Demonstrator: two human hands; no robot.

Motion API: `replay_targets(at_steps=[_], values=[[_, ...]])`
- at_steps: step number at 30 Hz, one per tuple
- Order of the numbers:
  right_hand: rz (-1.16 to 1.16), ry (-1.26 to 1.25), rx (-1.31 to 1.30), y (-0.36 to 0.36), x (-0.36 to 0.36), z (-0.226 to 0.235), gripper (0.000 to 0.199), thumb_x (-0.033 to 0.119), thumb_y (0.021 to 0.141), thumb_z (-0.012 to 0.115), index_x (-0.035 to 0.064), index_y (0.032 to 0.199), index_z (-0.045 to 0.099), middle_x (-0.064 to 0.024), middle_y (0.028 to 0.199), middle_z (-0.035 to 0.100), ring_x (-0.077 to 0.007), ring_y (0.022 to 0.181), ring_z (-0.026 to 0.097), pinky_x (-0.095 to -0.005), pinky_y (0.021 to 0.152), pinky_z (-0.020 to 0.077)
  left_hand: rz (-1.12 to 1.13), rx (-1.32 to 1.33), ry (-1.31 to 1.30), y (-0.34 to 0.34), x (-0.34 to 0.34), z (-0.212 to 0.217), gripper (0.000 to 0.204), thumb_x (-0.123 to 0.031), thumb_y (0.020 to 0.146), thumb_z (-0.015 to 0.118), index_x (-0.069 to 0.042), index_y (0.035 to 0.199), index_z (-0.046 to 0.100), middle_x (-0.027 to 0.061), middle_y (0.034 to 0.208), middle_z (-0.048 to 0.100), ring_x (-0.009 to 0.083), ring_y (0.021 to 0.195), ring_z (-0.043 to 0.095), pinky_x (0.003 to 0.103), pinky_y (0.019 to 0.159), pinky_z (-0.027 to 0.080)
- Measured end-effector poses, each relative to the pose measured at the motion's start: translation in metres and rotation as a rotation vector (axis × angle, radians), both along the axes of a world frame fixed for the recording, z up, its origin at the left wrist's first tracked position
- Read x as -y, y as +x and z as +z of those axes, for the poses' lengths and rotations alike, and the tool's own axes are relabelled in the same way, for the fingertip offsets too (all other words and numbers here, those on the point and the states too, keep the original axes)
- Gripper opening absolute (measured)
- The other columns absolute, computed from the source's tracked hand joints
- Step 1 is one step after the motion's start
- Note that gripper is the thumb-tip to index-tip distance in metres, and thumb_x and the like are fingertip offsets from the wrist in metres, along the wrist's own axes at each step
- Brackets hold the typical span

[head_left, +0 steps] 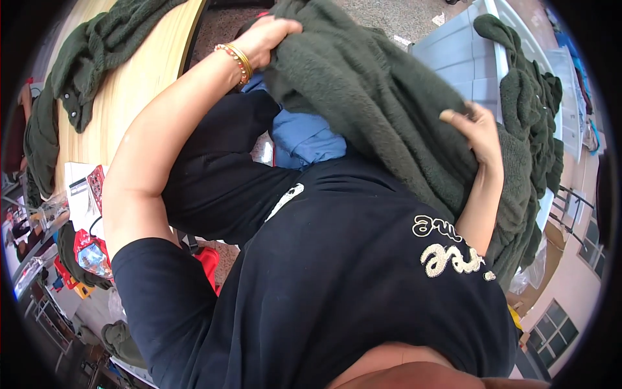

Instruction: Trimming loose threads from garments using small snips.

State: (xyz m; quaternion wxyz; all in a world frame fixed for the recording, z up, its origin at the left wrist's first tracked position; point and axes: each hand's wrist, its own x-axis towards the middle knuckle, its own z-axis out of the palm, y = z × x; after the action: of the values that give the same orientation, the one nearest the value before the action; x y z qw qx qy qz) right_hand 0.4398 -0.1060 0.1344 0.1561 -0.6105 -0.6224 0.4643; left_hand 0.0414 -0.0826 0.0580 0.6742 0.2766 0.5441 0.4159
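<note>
A dark green fleece garment (369,84) is stretched in front of me, draped across my lap toward the right. My left hand (267,40), with bracelets at its wrist, is closed on the garment's upper left edge. At the garment's right side is my right hand (481,133), slightly blurred. Its thumb stands apart from its bent fingers, and I see no cloth pinched between them. Below the garment, blue cloth (304,136) lies beside my dark trousers.
A wooden table (155,71) at left bears another dark green fleece piece (91,61) with shiny round studs. At right, a pale blue plastic bin (453,58) has more green fleece (518,136) hanging over its rim. Something red (207,264) stands low at left.
</note>
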Motion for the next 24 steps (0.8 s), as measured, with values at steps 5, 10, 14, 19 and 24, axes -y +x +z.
replay_targets(at_steps=[5,10,14,19,24], values=[[-0.335,0.181,-0.943,0.006,-0.050,-0.003,0.028,0.019,0.085,0.069,-0.0013,0.103,0.065,-0.0069,0.094,0.069,-0.0144,0.081,0.068,-0.0267,0.074,0.0548,-0.009,0.588,0.150,0.006,-0.018,0.100,0.018,-0.006,0.085,0.054,0.007,0.095,0.063,0.0169,0.088,0.070,0.0266,0.076,0.069,0.038,0.073,0.058],[-0.117,0.070,-1.043,-0.091,-0.094,0.015,0.027,0.021,0.086,0.069,-0.0004,0.102,0.065,-0.0070,0.093,0.069,-0.0151,0.081,0.067,-0.0274,0.073,0.0543,-0.078,0.771,0.369,-0.016,0.008,0.166,0.019,-0.010,0.085,0.057,0.006,0.093,0.064,0.0182,0.088,0.070,0.0258,0.076,0.069,0.039,0.073,0.059],[0.027,-0.003,-1.171,-0.095,-0.293,0.000,0.027,0.022,0.086,0.069,0.0005,0.101,0.066,-0.0070,0.092,0.069,-0.0158,0.080,0.067,-0.0282,0.072,0.0538,0.202,0.582,0.265,-0.043,0.003,0.116,0.021,-0.009,0.081,0.058,0.007,0.094,0.063,0.0182,0.089,0.070,0.0272,0.078,0.068,0.039,0.075,0.058],[0.174,-0.100,-1.313,-0.299,-0.332,-0.003,0.026,0.023,0.086,0.069,0.0015,0.100,0.066,-0.0071,0.091,0.069,-0.0168,0.079,0.066,-0.0291,0.071,0.0532,0.680,0.035,0.091,-0.143,-0.012,0.044,0.025,-0.008,0.085,0.058,0.006,0.106,0.059,0.0185,0.103,0.066,0.0308,0.094,0.065,0.044,0.087,0.054],[0.328,-0.231,-1.444,-0.378,-0.185,0.046,0.026,0.025,0.086,0.069,0.0026,0.099,0.066,-0.0072,0.089,0.069,-0.0177,0.077,0.066,-0.0300,0.070,0.0526,0.978,-0.018,0.180,-0.191,-0.001,0.083,0.025,-0.009,0.088,0.054,0.006,0.107,0.058,0.0190,0.107,0.066,0.0347,0.093,0.065,0.047,0.090,0.053]])
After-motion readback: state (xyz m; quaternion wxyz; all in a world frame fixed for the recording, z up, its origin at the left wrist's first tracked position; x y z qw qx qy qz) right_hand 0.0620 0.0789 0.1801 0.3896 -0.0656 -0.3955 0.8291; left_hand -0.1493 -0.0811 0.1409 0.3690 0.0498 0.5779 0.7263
